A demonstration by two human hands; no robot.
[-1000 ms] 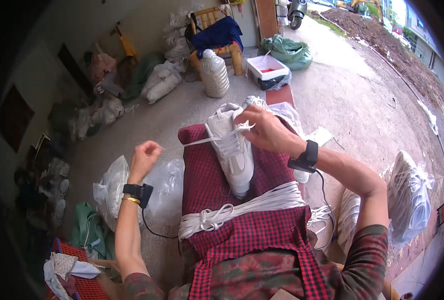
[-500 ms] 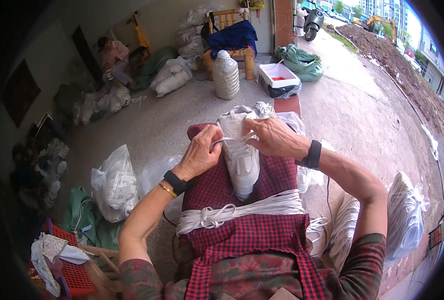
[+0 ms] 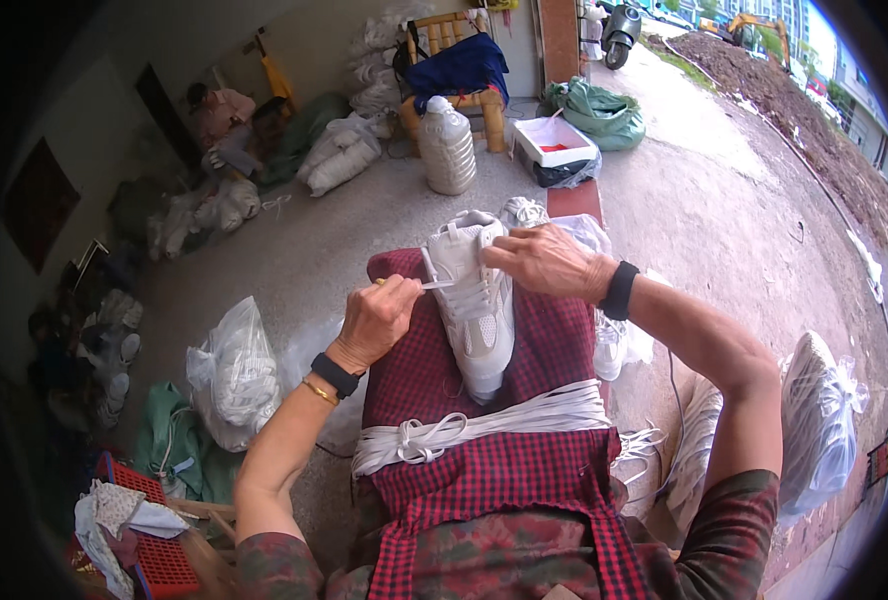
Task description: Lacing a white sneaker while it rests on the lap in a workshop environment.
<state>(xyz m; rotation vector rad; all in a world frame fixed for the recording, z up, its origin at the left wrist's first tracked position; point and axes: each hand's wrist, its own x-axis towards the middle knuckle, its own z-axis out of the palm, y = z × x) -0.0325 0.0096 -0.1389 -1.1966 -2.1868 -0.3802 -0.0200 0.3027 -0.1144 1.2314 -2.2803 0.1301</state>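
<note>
White shoe (image 3: pixel 479 335), your red-and-black checked apron (image 3: pixel 514 470)
Your shirt (image 3: pixel 524 538) is mottled in dark green and red; you wear 2 black wristbands (image 3: pixel 619 290) and a gold bracelet (image 3: pixel 320 391); the lace bundle (image 3: pixel 509 418) is white, the basket (image 3: pixel 169 567) red, the chair (image 3: pixel 492 114) yellow-brown.

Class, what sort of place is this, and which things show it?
Probably a small shoe workshop, open to the outdoors: a white shoe, a bundle of white laces, and what look like bagged shoes on the floor.
</note>
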